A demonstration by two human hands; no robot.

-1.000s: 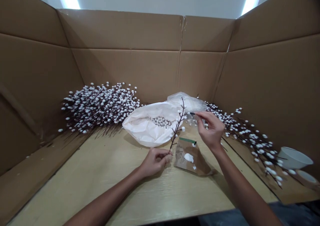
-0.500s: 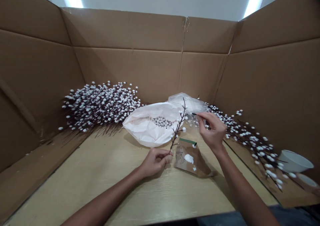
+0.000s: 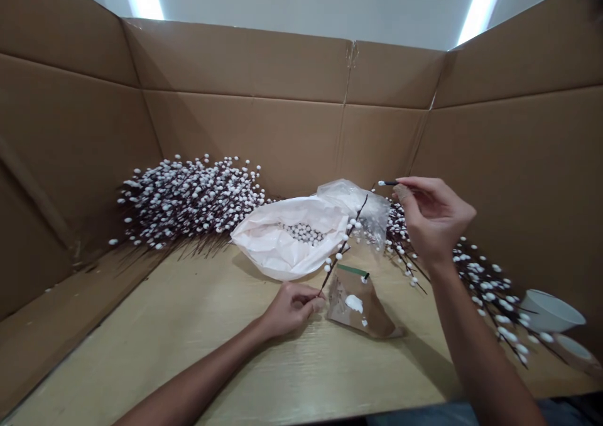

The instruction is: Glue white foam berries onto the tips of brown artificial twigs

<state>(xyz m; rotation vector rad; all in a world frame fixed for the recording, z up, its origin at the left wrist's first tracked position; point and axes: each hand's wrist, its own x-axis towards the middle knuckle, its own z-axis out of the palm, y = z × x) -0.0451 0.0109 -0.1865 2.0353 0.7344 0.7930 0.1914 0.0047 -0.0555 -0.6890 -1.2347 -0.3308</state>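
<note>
My left hand (image 3: pixel 293 308) pinches the lower end of a dark brown berry twig (image 3: pixel 340 254) that leans up and to the right, with white balls along its stem. Raised to the right, my right hand (image 3: pixel 436 215) is closed on a short thin black stick (image 3: pixel 389 183) with a white tip. A folded brown cardboard piece (image 3: pixel 377 310) stands beside my left hand, bearing a white smear (image 3: pixel 354 303) and a green strip along its top. Behind the twig lies an open white bag (image 3: pixel 264 244) holding many small white balls (image 3: pixel 304 232).
A big pile of white-berry twigs (image 3: pixel 188 200) lies at the back left. More berry twigs (image 3: pixel 485 281) run along the right side, near a white cup (image 3: pixel 551 310) and a tape roll (image 3: pixel 572 347). A clear plastic bag (image 3: pixel 348 196) sits behind. Cardboard walls (image 3: pixel 245 131) surround the table.
My right hand has moved up and to the right, away from the twig, with the black stick in it. The twig in my left hand has turned and leans further right.
</note>
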